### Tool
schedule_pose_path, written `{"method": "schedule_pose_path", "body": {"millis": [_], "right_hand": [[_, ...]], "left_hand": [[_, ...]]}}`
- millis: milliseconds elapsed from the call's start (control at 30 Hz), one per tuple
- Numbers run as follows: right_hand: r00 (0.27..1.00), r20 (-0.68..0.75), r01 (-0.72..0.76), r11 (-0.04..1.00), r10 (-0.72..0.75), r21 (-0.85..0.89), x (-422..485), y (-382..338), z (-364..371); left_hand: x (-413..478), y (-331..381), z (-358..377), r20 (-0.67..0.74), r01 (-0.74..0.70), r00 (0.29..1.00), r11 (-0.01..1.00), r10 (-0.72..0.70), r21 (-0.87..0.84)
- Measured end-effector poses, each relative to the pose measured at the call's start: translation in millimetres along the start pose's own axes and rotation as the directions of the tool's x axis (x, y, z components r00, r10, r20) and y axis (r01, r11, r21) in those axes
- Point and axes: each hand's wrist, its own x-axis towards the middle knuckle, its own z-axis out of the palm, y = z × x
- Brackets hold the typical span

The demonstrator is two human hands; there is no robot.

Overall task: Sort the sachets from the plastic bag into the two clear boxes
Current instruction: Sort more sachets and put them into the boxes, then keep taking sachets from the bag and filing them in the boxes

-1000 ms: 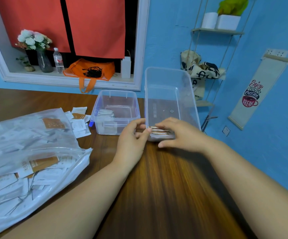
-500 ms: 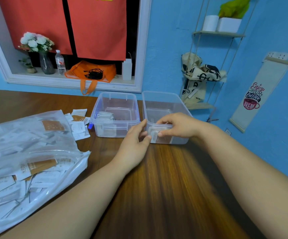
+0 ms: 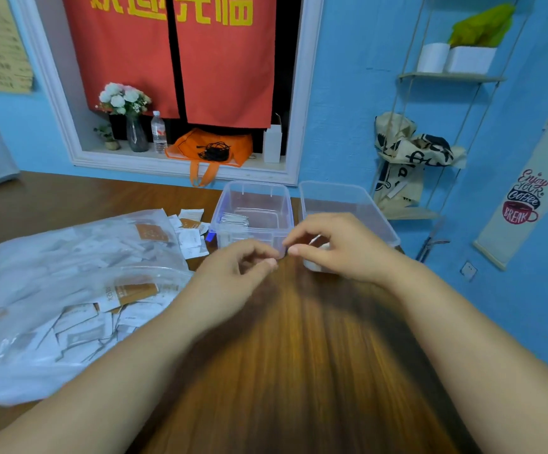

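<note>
Wooden table (image 3: 299, 371) takes most of the view, blurred toward the near edge. Landmark = left clear box (image 3: 253, 194), sitting at the far side of the table. Plastic bag (image 3: 36, 273) lies flat, left of and nearer than that box, its mouth toward table centre. It is full of bagged sachets (image 3: 82, 326), mostly white with a few brown. Right clear box (image 3: 348, 198) stands just right of the left clear box, side by side, walls close but contact not clear; its near end is hidden. Right hand (image 3: 341, 247) is in front of the left clear box's near right corner and covers the right clear box's near end. Fingers are curled, thumb and index close together; a white bit shows in the gap, and I can't tell if it's pinched or just seen through. Left hand (image 3: 233, 276) is just in front of the left clear box, fingers loosely curled, thumb near index, nothing visible in it, apart from the right hand. Loose sachets (image 3: 190, 234) lie on the table just left of the left clear box. A small stack of sachets (image 3: 235, 219) sits inside it, near its left wall.
</note>
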Motion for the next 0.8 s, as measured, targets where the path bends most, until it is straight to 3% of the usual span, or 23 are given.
{"method": "schedule_pose_path", "body": {"millis": [100,200,333,467,667,800], "right_hand": [[0.982,0.160,0.094,0.995,-0.098,0.031,1.9,-37.6,26.8],[0.941,0.274,0.185,0.979,-0.200,0.081,11.9,-63.9,56.2],[0.909,0.278,0.292,0.951,-0.310,0.103,26.5,-83.8,91.8],[0.892,0.178,0.416,0.908,-0.416,0.038,32.5,-97.1,116.4],[0.932,0.292,0.246,0.966,-0.214,-0.076,35.1,-91.2,124.3],[0.926,0.352,0.194,0.972,-0.137,-0.133,37.4,-88.6,128.1]], "left_hand": [[-32.7,-10.0,-36.3,-0.038,0.008,0.999,1.000,-0.008,0.003],[-59.1,-27.5,-64.2,-0.171,0.019,0.985,0.998,-0.007,0.064],[-81.6,-51.7,-91.3,-0.323,0.066,0.945,0.936,0.052,0.345],[-91.4,-79.2,-105.8,-0.313,0.206,0.950,0.785,-0.017,0.585],[-97.0,-92.4,-103.5,-0.150,0.154,0.987,0.679,-0.064,0.718],[-98.1,-90.6,-102.7,-0.089,0.086,0.996,0.690,-0.031,0.719]]}}
